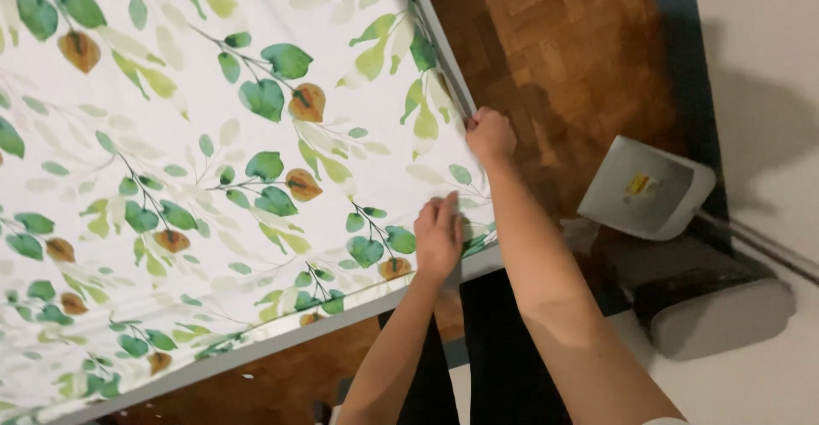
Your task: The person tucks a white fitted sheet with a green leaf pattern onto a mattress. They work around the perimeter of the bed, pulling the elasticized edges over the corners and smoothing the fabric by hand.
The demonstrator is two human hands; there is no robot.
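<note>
Your right hand, right of centre in the frame, pinches the edge of the white leaf-printed fabric sheet against the grey bed frame edge. Your left hand lies flat just below it, fingers together, pressing the cloth near the corner. The sheet spreads leftward from both hands. Your right fingertips are tucked out of sight, and the sheet runs off the frame.

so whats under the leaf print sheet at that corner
Under the leaf print sheet only a grey edge shows, with wood floor beyond. The left hand presses flat on top and the right hand grips the edge; everything else beneath is covered.
</note>
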